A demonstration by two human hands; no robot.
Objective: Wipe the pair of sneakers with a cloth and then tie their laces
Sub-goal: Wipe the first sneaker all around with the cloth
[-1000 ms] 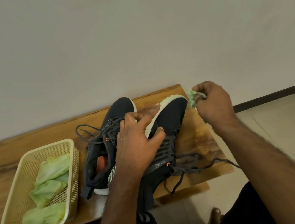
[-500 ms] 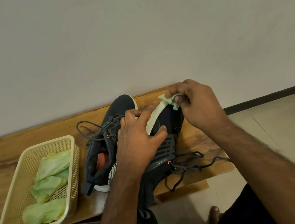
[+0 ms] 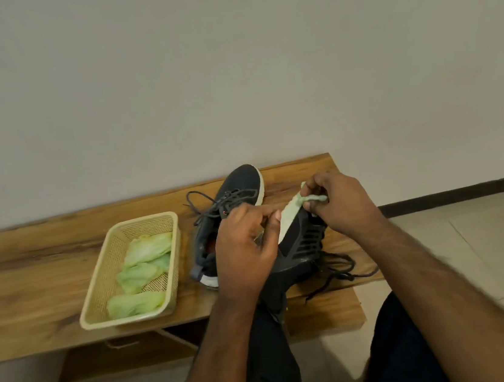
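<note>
Wiping step: the left hand (image 3: 245, 248) grips the tilted dark knit sneaker (image 3: 301, 242) while the right hand (image 3: 341, 205) pinches a crumpled pale-green cloth (image 3: 305, 198) against its white sole edge, which probably needs rubbing along next.

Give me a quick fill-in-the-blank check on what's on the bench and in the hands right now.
1. The right hand pinches a small green ____ against the sole of the tilted sneaker.
2. The left hand steadies that ____.
3. The spare green cloths lie in the ____ to the left of the other sneaker.
4. The laces on both sneakers are ____.

Missing words: cloth; sneaker; basket; untied
</note>
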